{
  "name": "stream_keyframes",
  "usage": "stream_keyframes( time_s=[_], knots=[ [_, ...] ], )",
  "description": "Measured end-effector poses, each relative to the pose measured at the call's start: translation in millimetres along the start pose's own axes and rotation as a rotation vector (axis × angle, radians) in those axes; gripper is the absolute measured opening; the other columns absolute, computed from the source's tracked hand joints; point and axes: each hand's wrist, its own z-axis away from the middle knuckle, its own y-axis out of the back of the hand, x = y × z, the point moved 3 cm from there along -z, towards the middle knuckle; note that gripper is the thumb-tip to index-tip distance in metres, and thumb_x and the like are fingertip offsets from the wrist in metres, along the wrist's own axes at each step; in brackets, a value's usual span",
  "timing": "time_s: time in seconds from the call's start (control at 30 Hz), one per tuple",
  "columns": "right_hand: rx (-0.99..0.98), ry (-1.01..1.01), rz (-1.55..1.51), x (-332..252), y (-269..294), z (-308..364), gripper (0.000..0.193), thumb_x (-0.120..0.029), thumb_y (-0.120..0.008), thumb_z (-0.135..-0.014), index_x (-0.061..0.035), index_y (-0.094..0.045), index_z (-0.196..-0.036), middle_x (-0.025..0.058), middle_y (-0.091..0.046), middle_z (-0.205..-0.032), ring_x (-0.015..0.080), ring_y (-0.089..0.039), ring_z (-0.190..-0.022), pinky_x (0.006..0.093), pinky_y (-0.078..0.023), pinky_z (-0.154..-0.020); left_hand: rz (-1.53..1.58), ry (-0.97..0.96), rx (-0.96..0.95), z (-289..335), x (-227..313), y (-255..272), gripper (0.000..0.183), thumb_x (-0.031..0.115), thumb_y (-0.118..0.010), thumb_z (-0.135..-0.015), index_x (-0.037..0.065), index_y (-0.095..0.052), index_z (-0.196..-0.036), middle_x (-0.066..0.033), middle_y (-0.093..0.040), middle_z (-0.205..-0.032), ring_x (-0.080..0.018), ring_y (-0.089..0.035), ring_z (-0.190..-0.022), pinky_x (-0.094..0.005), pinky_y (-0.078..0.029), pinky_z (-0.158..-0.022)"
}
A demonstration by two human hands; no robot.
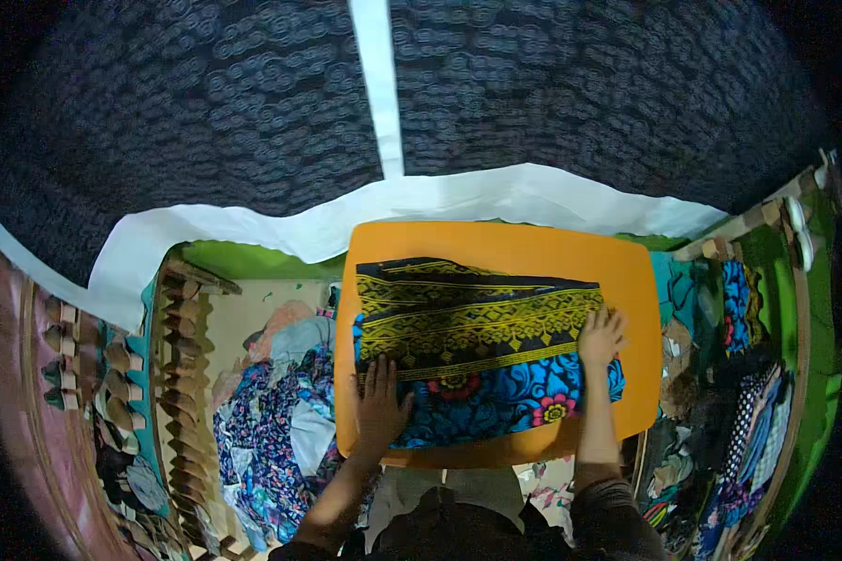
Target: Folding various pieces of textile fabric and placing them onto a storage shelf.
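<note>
A patterned cloth (477, 323) lies spread over an orange table (496, 245). Its far part is black with yellow woven-looking bands; the near part is blue and black with pink and yellow flowers. On the cloth's near left side rests my left hand (382, 402), palm down with the fingers stretched out. My right hand (602, 337) lies flat at the cloth's right edge, fingers spread. Neither hand grips anything. The cloth's far edge slants and shows a few overlapping layers at the left.
A heap of floral and plain fabrics (276, 421) lies on the floor at left, beside a wooden railing (182, 374). More folded clothes (744, 439) are at right. Beyond the table hangs a dark patterned curtain (571, 93) with a white border (496, 192).
</note>
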Motion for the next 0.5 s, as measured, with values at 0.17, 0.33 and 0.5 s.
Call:
stream_keyframes(
  time_s=[0.17,0.33,0.5],
  knots=[
    [-0.028,0.343,-0.328,10,13,17,0.045,-0.029,-0.045,-0.084,-0.0058,-0.043,-0.123,0.0187,-0.037,-0.129,0.0344,-0.029,-0.124,0.0530,-0.019,-0.100,-0.117,0.011,-0.033,-11,47,-4,0.063,0.043,-0.050,-0.080,0.004,-0.037,-0.128,-0.0165,-0.028,-0.136,-0.0308,-0.028,-0.125,-0.0539,-0.021,-0.098],
    [-0.329,0.827,-0.336,-16,41,92,0.045,-0.028,-0.051,-0.081,-0.0125,-0.046,-0.123,0.0162,-0.036,-0.131,0.0339,-0.031,-0.122,0.0532,-0.018,-0.101,0.002,-0.273,-0.116,-10,112,-28,0.057,0.041,-0.051,-0.081,0.014,-0.039,-0.129,-0.0131,-0.030,-0.136,-0.0308,-0.028,-0.124,-0.0523,-0.022,-0.099],
    [-0.202,0.573,-0.134,46,22,42,0.043,-0.026,-0.043,-0.088,-0.0139,-0.039,-0.129,0.0136,-0.025,-0.139,0.0339,-0.026,-0.125,0.0499,-0.020,-0.102,-0.020,-0.082,-0.022,-46,99,-27,0.054,0.037,-0.051,-0.081,0.015,-0.039,-0.128,-0.0128,-0.030,-0.136,-0.0312,-0.027,-0.125,-0.0515,-0.020,-0.100]
  ],
)
